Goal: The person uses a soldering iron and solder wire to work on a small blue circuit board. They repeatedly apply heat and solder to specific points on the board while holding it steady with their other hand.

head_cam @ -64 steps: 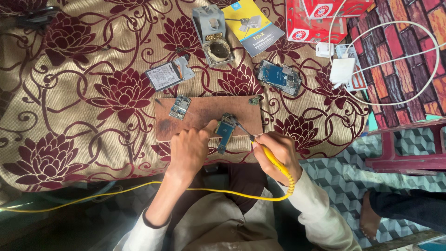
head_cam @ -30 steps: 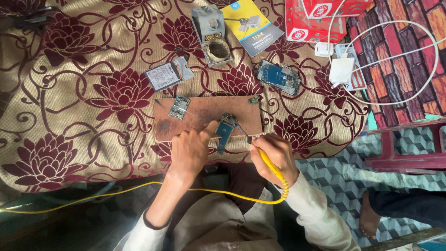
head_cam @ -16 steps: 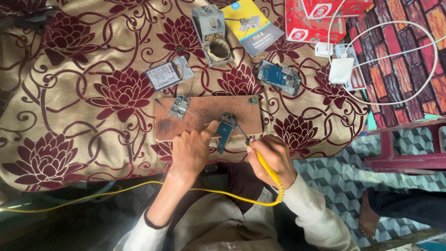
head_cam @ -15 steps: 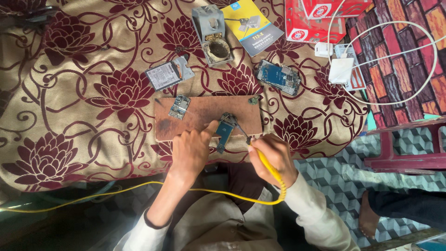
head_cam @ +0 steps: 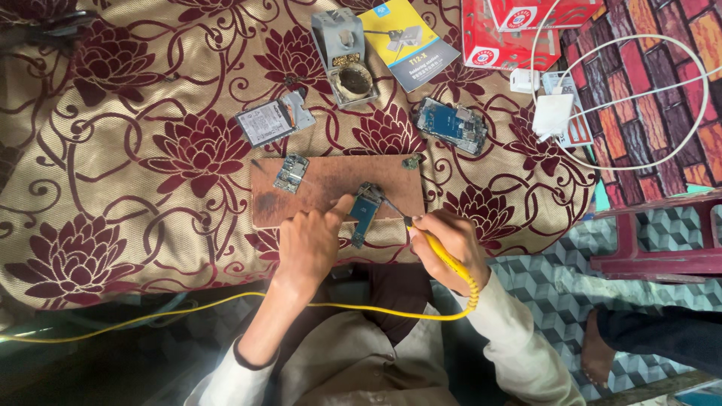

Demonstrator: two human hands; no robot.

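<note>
Circuit board (head_cam: 364,213), narrow and blue, lies at the near edge of a brown wooden board (head_cam: 331,180), pinned there under the fingers of the left hand (head_cam: 314,244). The right hand (head_cam: 445,242) is closed around a yellow soldering iron (head_cam: 440,252), whose tip meets the circuit board's upper end; its yellow cord (head_cam: 226,304) loops back across the person's lap and off to the left. The two hands sit close together but do not touch. A second small circuit piece (head_cam: 291,173) rests on the wooden board's far left. Everything lies on a maroon-flowered cloth (head_cam: 135,188). Farther out are a battery (head_cam: 271,120), an iron stand (head_cam: 344,56), a booklet (head_cam: 410,41), a bare phone frame (head_cam: 455,125), a red box (head_cam: 515,30) and a white charger (head_cam: 555,114).
</note>
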